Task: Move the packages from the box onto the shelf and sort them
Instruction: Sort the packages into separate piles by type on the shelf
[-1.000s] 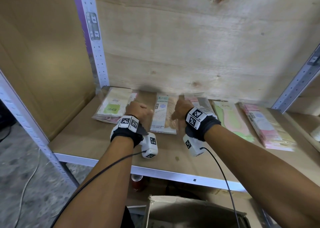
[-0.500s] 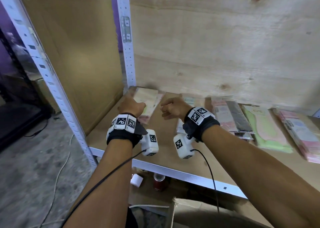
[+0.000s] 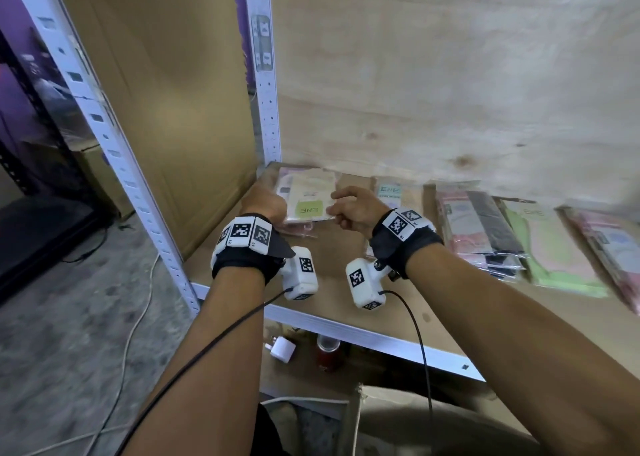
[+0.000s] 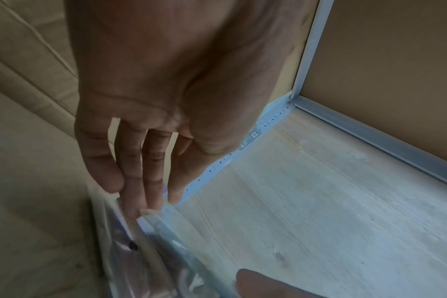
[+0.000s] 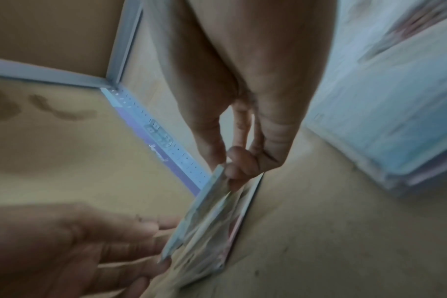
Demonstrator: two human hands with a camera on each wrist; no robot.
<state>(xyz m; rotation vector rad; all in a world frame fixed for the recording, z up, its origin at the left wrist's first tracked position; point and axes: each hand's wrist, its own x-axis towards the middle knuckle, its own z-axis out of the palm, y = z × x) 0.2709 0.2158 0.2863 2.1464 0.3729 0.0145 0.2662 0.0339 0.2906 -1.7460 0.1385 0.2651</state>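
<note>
On the shelf, a flat wooden board with a white metal edge, packs lay in a row along the back wall. White posts with small holes held the shelf up, and a brown board closed off its left side. Below the shelf, at the bottom of the head view, stood the box, with only its top edge showing.

Going from big to small, the right part of the shelf held a pink pack at the far right, then a green pack, then a pink and black pile. Next came a pack with a pale teal label, partly hidden behind the right wrist.

At the back left corner lay the cream pack with a lime green label, on top of another pack. The left hand was at its left edge, fingers nearly straight and tips touching the clear wrap, as the left wrist view showed. The right hand was at its right edge, thumb and fingers curled and pinching the pack's edge.

Under the shelf sat a red can and a small white plug.
</note>
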